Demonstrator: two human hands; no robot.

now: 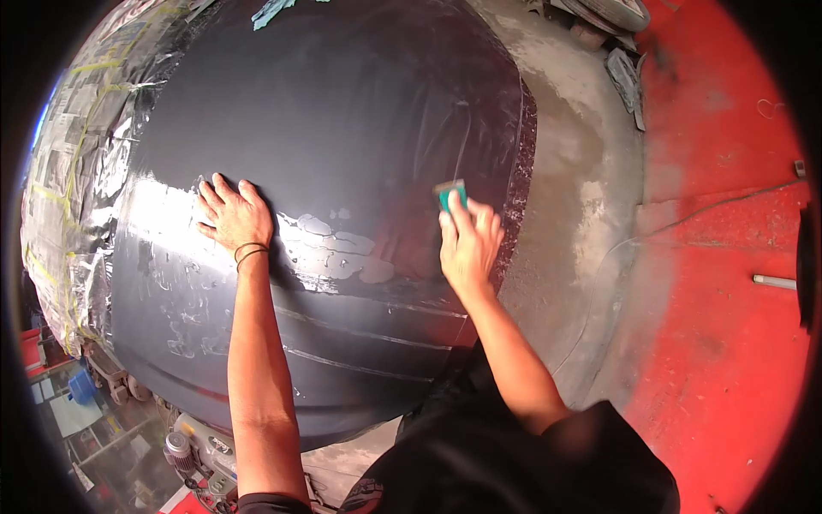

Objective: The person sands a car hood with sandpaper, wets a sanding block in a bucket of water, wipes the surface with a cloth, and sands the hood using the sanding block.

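A dark grey car hood (291,111) fills the middle of the head view, with wet streaks and puddles shining on it. My left hand (235,214) lies flat on the hood's left part with the fingers spread, and a dark band circles its wrist. My right hand (471,244) grips a small green sanding block (450,198) near the hood's right side. Fingers press on the block's top, and a brownish edge shows at its far end. The block's underside is hidden.
Newspaper masking (86,154) with yellow tape covers the car at left. A light blue cloth (272,12) lies at the hood's far edge. A motor (180,450) stands at lower left. Grey floor (556,171) and a red surface (719,257) with a cable are at right.
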